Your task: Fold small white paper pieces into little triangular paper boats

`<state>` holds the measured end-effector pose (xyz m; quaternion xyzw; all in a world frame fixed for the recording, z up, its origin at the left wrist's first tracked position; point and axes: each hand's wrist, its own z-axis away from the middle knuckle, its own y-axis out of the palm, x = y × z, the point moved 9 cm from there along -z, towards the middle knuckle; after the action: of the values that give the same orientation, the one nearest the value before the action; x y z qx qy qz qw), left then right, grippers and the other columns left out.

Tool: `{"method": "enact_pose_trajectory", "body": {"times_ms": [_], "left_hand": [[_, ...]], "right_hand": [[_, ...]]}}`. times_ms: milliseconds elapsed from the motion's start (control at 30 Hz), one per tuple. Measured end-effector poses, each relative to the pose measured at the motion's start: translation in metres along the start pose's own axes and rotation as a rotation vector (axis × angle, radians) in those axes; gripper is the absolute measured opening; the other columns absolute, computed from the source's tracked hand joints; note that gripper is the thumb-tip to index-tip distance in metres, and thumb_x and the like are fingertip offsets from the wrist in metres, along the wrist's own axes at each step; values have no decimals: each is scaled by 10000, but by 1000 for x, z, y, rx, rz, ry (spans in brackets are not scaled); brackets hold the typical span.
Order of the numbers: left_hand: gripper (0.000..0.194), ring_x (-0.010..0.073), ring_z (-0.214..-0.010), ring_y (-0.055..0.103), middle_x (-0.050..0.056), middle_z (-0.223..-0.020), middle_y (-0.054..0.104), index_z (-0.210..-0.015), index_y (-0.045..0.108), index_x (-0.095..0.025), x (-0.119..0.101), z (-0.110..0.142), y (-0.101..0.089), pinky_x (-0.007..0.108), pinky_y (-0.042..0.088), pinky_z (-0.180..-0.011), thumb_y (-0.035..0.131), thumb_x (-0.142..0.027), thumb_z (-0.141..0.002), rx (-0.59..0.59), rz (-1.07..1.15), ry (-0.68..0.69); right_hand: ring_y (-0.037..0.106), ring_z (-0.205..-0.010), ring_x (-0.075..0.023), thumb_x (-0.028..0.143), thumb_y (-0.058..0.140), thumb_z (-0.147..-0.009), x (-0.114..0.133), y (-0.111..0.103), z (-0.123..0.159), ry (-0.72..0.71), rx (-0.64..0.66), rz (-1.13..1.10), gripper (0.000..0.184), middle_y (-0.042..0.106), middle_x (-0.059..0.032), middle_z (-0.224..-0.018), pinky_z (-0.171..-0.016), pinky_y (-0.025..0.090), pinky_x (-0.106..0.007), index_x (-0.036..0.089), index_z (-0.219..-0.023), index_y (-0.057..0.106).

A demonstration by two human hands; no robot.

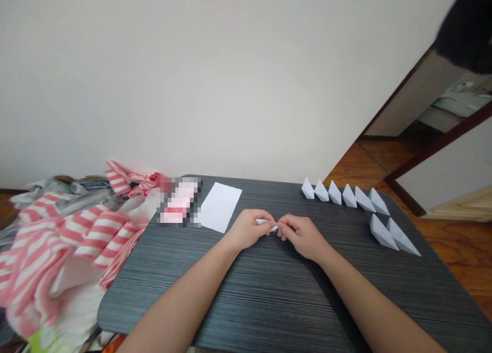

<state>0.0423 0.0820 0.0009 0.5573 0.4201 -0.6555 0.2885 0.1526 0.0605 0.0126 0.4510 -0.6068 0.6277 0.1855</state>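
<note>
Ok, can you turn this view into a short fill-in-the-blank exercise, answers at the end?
The left hand pinches a small folded piece made of white ____, with the right hand at its tip.
The row of folded shapes nearer the wall has ____ shapes.
The shorter row has ____ shapes.
The cloth left of the table has a pattern of ____.

Missing words: paper; six; two; stripes.

This looks like a room in a home: striped cloths and other fabric lie heaped beside a dark tabletop set near a plain pale wall, and wood-patterned flooring runs past a dark-trimmed doorway at the right.
</note>
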Motion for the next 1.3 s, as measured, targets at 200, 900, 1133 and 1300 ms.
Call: {"method": "enact_pose_trajectory", "body": {"times_ms": [200, 900, 1133, 1300], "left_hand": [[235, 131, -624, 571, 40, -689, 645, -810, 675, -130, 5, -1, 0, 209, 415, -546, 538, -318, -774, 0, -19, -4], [267, 132, -617, 594, 58, -761, 668, -800, 643, -138, 9, -3, 0, 232, 456, -573, 500, -363, -821, -8, 54, 13], [292, 133, -614, 601, 59, -779, 675, -817, 633, -144, 12, -4, 0, 243, 473, -586, 509, -409, -816, 13, 111, -18], [291, 133, -618, 603, 60, -773, 674, -811, 624, -144, 14, -4, 1, 242, 477, -585, 509, -411, -815, 7, 134, -28]], "right_hand": [[593, -571, -119, 200, 455, -876, 1, 1, 1, -13, 5, 15, 219, 629, 4, -625, -608, 436, -233, 180, -718, 605], [579, -540, -111, 247, 441, -890, -12, -2, 2, 84, -20, -90, 216, 617, 7, -630, -569, 435, -232, 178, -724, 561], [578, -527, -113, 273, 441, -893, -15, -3, 2, 106, -31, -135, 228, 608, 9, -611, -558, 442, -236, 177, -721, 558], [569, -522, -115, 304, 452, -886, -23, -2, 2, 147, -42, -190, 241, 599, 6, -608, -541, 442, -237, 177, -706, 549]]}}
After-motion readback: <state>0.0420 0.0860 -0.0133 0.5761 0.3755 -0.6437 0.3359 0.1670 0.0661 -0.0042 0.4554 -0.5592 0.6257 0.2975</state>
